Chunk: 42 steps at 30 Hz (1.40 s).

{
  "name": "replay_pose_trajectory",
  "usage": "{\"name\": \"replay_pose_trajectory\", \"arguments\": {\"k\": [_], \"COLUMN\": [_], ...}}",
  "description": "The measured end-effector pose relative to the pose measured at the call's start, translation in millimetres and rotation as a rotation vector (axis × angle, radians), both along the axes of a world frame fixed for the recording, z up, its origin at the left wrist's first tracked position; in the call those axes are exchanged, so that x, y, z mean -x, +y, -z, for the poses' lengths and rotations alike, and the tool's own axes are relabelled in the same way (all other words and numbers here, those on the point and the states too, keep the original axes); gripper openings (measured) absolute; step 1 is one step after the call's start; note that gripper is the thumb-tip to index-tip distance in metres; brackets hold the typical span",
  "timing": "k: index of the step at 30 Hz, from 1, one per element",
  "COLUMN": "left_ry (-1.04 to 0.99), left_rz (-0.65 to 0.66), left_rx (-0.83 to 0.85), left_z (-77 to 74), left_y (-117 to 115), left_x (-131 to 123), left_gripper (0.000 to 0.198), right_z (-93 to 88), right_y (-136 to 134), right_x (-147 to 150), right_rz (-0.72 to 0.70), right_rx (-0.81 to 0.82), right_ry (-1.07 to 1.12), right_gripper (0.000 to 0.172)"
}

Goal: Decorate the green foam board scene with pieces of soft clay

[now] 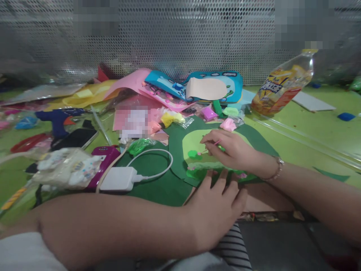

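Right hand (231,149): fingers pinched on thin pink stick (217,142), tip at the pink-and-green dabs on the light-green panel of card (193,137). Left hand (216,205): fingers spread, gripping nothing, resting at card's near edge. Card on worktop (307,130), just short of clay packets (208,113). Bottle (282,88) tilted, far right. Charger (118,178) left of card.

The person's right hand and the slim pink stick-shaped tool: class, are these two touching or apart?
Touching. The head view shows the right hand with the slim pink stick-shaped tool pinched in its bent fingers.
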<state>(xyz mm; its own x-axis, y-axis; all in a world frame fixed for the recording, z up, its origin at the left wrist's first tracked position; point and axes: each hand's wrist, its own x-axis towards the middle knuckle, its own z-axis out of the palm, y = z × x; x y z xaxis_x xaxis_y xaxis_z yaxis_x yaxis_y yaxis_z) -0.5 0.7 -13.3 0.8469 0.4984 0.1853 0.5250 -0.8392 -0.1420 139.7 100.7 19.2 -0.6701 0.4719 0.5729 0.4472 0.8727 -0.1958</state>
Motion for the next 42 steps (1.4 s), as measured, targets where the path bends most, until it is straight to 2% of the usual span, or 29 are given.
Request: {"name": "replay_pose_trajectory", "arguments": {"k": [15,17,22,25,42], "left_ry": [0.009,0.009,0.007,0.009,0.003], "left_rz": [0.003,0.008,0.014,0.008,0.006], "left_rx": [0.021,0.025,0.031,0.021,0.0], "left_z": [-1.8,-1.4,0.4,0.0,0.7], "left_y": [3,3,3,3,2], "left_x": [0,0,0,0,0], "left_gripper": [0.044,0.045,0.045,0.045,0.045], "right_z": [-1.4,-1.8,-1.0,-0.4,-2.0], "right_y": [-1,-1,-1,-2,-2], "right_x": [0,0,3,7,10], "right_rz": [0.017,0.036,0.111,0.124,0.154], "right_rx": [0.008,0.051,0.358,0.464,0.51], "right_ry": [-0.005,0.024,0.163,0.193,0.173], "right_gripper": [0.008,0.008,0.009,0.009,0.011]}}
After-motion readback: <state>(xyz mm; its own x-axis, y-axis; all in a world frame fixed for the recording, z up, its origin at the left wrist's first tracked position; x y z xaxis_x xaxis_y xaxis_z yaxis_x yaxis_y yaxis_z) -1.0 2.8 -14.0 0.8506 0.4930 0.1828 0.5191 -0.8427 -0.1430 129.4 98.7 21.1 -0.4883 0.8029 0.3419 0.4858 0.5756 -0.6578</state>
